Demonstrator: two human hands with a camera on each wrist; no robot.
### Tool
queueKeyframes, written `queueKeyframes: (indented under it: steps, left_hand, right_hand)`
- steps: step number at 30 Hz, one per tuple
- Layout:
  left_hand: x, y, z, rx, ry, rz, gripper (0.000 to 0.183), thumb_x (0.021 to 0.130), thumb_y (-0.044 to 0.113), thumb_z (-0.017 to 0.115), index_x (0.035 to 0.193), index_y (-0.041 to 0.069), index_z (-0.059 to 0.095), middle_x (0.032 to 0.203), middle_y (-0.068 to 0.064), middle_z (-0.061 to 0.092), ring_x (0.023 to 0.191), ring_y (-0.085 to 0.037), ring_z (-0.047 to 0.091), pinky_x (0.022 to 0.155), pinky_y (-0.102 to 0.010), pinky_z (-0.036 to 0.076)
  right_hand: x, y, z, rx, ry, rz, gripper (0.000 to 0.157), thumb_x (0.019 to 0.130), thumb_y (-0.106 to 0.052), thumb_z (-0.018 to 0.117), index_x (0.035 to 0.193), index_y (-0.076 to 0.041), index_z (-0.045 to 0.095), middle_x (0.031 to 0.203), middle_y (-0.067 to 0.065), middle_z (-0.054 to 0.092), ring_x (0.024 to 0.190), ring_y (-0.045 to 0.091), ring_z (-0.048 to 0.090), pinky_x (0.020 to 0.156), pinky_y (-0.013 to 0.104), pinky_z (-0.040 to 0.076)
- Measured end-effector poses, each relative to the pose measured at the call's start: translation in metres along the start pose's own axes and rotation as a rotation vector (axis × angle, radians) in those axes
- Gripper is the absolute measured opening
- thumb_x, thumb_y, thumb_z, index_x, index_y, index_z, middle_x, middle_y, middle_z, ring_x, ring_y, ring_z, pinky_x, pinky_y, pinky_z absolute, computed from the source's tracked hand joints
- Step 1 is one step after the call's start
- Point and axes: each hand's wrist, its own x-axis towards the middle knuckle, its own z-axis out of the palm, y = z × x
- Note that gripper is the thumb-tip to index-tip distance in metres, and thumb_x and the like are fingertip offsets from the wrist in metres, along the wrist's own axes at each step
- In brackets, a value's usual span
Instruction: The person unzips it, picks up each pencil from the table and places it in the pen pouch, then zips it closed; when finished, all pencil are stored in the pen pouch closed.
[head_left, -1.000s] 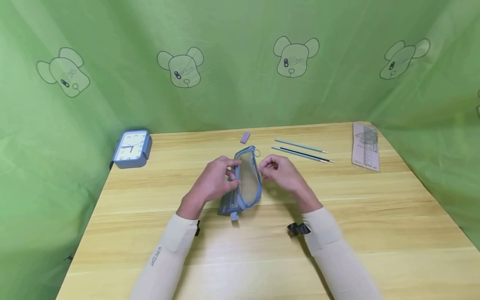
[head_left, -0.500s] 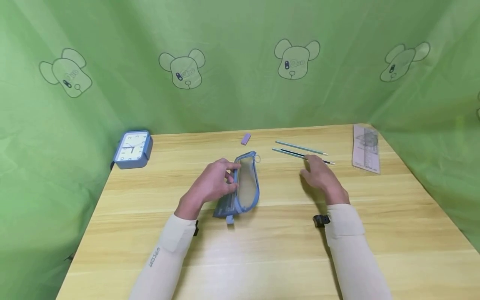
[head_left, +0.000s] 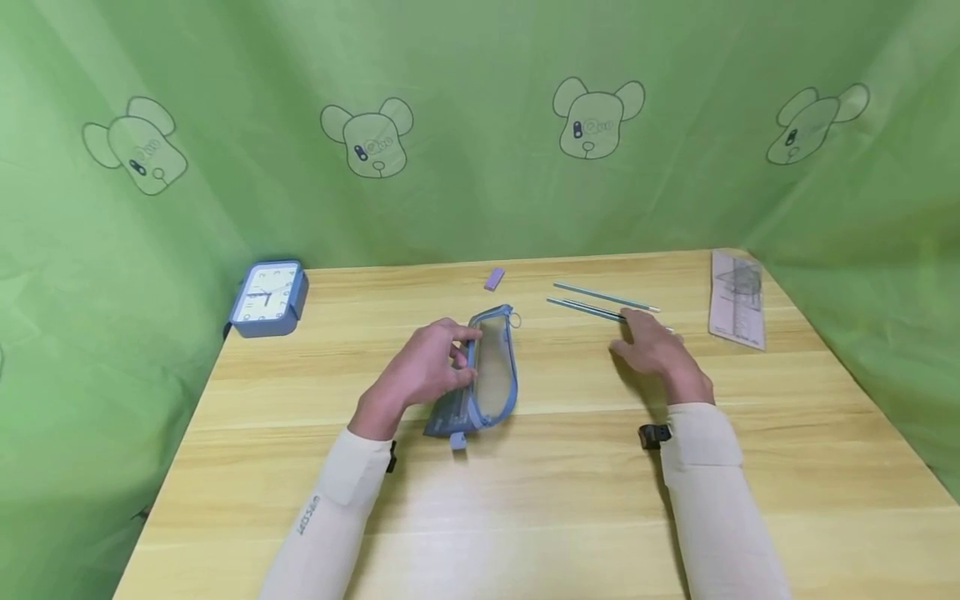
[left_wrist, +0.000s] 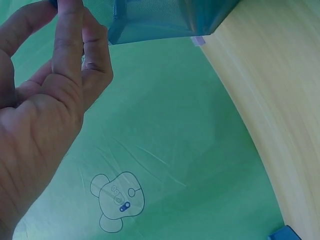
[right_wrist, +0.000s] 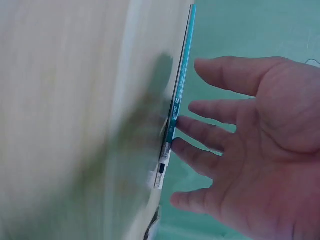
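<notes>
My left hand [head_left: 427,362] pinches the near-left edge of a blue mesh pencil case [head_left: 495,367]. The case stands with its zipped mouth gaping, and a ring hangs at its far end. In the left wrist view, my curled fingers and thumb hold the blue mesh [left_wrist: 155,22]. My right hand [head_left: 656,346] reaches over two pencils lying together, one blue [head_left: 577,307] and one dark. From the right wrist view, its fingers are spread and fairly straight, with fingertips at the blue pencil [right_wrist: 181,85]. Another blue pencil [head_left: 603,296] lies just behind the pair.
A purple eraser-like block [head_left: 494,279] lies behind the case. A blue square clock [head_left: 264,298] stands at the table's back left. A packet of clear rulers [head_left: 738,300] lies at the back right. Green curtain [head_left: 480,200] encloses the back and sides.
My right hand has left the pencil case's right edge and moved right to the pencils. My left hand keeps its pinch on the case, which has shifted slightly left.
</notes>
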Motion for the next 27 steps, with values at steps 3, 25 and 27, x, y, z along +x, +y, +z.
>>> queueKeyframes:
  steps: [3, 25, 27]
  left_hand:
    - [0.0, 0.001, 0.0, 0.009, 0.001, 0.005, 0.066, 0.089, -0.003, 0.081, 0.151, 0.002, 0.06, 0.14, -0.017, 0.061, 0.1, -0.016, 0.07, 0.079, -0.024, 0.063]
    - [0.0, 0.001, 0.001, 0.004, -0.007, -0.011, 0.066, 0.09, -0.002, 0.081, 0.152, 0.002, 0.059, 0.142, -0.016, 0.061, 0.101, -0.017, 0.07, 0.081, -0.025, 0.062]
    - [0.0, 0.0, 0.001, 0.004, -0.006, -0.012, 0.066, 0.09, -0.002, 0.081, 0.152, 0.002, 0.059, 0.142, -0.016, 0.061, 0.101, -0.017, 0.07, 0.081, -0.025, 0.063]
  right_hand:
    - [-0.002, -0.002, -0.001, -0.015, 0.012, -0.006, 0.073, 0.111, -0.029, 0.051, 0.167, 0.008, 0.021, 0.171, 0.039, 0.015, 0.157, 0.063, 0.017, 0.122, 0.085, 0.013]
    - [0.003, -0.028, 0.019, -0.007, 0.085, -0.161, 0.043, 0.099, -0.006, 0.071, 0.139, 0.005, 0.06, 0.129, 0.028, 0.069, 0.122, 0.044, 0.064, 0.107, 0.064, 0.052]
    - [0.003, -0.035, 0.023, -0.002, 0.075, -0.166, 0.042, 0.098, -0.003, 0.071, 0.138, 0.004, 0.061, 0.124, 0.025, 0.071, 0.114, 0.04, 0.067, 0.102, 0.059, 0.055]
